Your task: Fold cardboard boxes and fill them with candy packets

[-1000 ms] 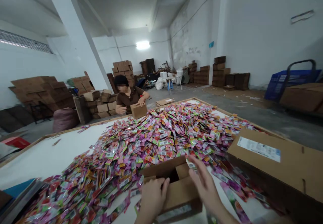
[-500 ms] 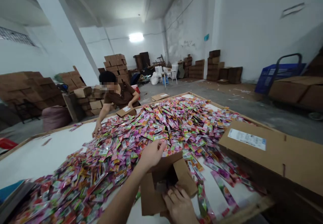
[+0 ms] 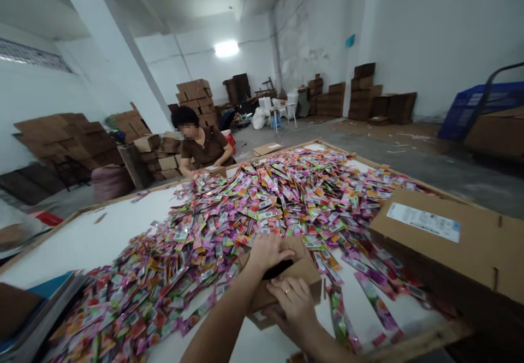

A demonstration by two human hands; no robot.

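Small cardboard box (image 3: pixel 286 281) flaps now pressed down, left hand (image 3: pixel 268 251) pulled back onto it, right hand (image 3: pixel 297 303) gripping.

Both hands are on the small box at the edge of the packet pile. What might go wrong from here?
The small box sits against the packet pile, so loose packets may get caught under its flaps as the left hand and right hand press them. Packets also lie near the table's front edge and might get knocked off.
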